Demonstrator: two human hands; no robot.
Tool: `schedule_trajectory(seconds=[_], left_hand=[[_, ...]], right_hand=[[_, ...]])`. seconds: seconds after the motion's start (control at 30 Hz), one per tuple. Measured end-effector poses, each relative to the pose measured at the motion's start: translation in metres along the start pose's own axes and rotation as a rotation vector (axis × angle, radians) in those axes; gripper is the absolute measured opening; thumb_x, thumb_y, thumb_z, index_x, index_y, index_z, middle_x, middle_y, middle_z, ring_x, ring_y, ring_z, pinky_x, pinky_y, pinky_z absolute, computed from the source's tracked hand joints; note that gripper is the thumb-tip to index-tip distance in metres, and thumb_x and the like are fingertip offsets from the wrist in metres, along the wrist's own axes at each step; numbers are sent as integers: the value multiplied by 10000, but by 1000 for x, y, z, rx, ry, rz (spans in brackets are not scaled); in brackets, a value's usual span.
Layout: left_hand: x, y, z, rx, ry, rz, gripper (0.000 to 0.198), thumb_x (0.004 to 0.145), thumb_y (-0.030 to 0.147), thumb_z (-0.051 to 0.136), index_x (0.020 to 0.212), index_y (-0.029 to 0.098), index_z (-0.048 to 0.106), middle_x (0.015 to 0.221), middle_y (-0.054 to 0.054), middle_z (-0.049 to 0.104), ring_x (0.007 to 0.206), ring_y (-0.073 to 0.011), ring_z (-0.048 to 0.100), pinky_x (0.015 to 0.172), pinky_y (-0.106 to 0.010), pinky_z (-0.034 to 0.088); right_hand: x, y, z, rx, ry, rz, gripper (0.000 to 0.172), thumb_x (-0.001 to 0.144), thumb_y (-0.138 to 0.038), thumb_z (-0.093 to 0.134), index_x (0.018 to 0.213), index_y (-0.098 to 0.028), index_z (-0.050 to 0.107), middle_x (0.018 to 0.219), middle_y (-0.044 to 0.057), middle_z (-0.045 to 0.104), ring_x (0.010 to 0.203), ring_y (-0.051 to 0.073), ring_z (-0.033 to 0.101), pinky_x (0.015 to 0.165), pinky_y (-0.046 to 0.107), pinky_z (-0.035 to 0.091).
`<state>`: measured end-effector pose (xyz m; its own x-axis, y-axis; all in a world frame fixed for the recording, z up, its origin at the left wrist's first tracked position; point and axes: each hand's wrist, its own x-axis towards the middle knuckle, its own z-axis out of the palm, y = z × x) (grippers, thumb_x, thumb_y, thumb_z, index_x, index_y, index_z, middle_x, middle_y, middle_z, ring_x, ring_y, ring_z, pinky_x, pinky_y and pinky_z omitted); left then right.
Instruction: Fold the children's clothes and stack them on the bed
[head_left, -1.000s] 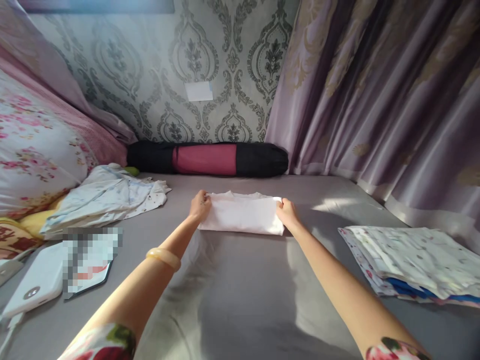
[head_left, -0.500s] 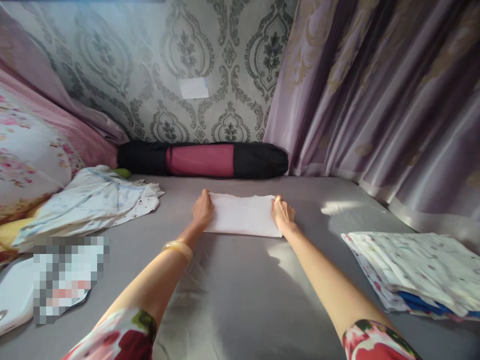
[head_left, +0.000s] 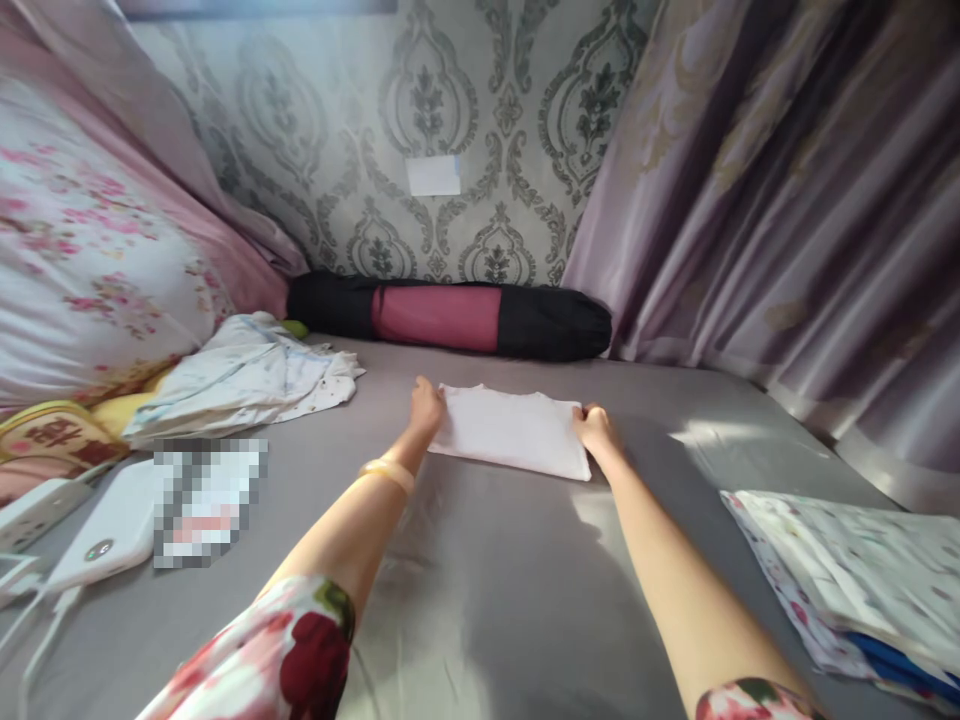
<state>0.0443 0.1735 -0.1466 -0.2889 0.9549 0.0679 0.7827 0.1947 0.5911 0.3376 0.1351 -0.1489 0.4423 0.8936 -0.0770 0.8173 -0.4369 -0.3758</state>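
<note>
A folded white cloth [head_left: 511, 430], perhaps a garment, lies on the grey sheet [head_left: 495, 560] in front of me. Its far edge is wavy and its near edge runs fairly straight. My left hand [head_left: 427, 407], below a pale bangle [head_left: 388, 473] on the wrist, is closed on the cloth's left side. At the opposite side, my right hand [head_left: 599, 431] pinches the right edge with thumb and fingers. Some fingertips of both hands are hidden.
A folded patterned stack [head_left: 847, 570] sits at right, a crumpled cloth [head_left: 255, 375] at left. Nearer left are a white power bank [head_left: 112, 525] with cables, a power strip [head_left: 37, 512] and a pixelated item. A black and red roll bag [head_left: 435, 317] lies along the wall.
The view has swung left, so the scene sits further right and the power strip shows. Both hands still hold the white cloth, which now looks slightly slanted.
</note>
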Motion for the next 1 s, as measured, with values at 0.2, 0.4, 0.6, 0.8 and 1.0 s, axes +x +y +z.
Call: schedule_trajectory(seconds=[0.2,0.4,0.6,0.8,1.0], left_hand=[[-17,16,-9,156,139,181,285,918,180,425,1155,73,541,1223,-241,567,1118,-333,581,930,-433,453],[-46,38,29,292,-59,545,370,955,251,408,1288,145,530,1378,-136,538,1336,-304,409,1109,-470,306],[-49,21,47,364,-103,486,505,1000,373,293,1424,145,442,1513,-155,399,1408,-310,335,1141,-477,254],[-43,14,39,421,-66,416,579,983,474,299,1421,126,449,1510,-189,391,1415,-307,329,1151,-453,239],[-37,5,29,405,-110,318,635,983,507,237,1443,105,412,1559,-171,312,1451,-314,248,1132,-483,275]], right_hand=[[-24,-27,-6,-73,224,-123,404,979,-319,358,1198,-69,587,1172,246,612,1103,326,605,892,400,456],[-62,-84,41,-167,92,-593,468,1010,-284,253,1417,-184,462,1498,95,427,1399,260,326,1138,469,218],[-68,-83,59,-184,11,-619,517,1009,-315,225,1483,-191,390,1571,46,300,1451,252,212,1165,502,127],[-68,-78,56,-165,26,-597,528,1012,-356,231,1490,-187,380,1573,66,297,1449,245,217,1169,460,126],[-58,-62,50,-196,70,-455,570,1010,-369,230,1492,-92,354,1571,117,287,1446,263,216,1168,453,131]])
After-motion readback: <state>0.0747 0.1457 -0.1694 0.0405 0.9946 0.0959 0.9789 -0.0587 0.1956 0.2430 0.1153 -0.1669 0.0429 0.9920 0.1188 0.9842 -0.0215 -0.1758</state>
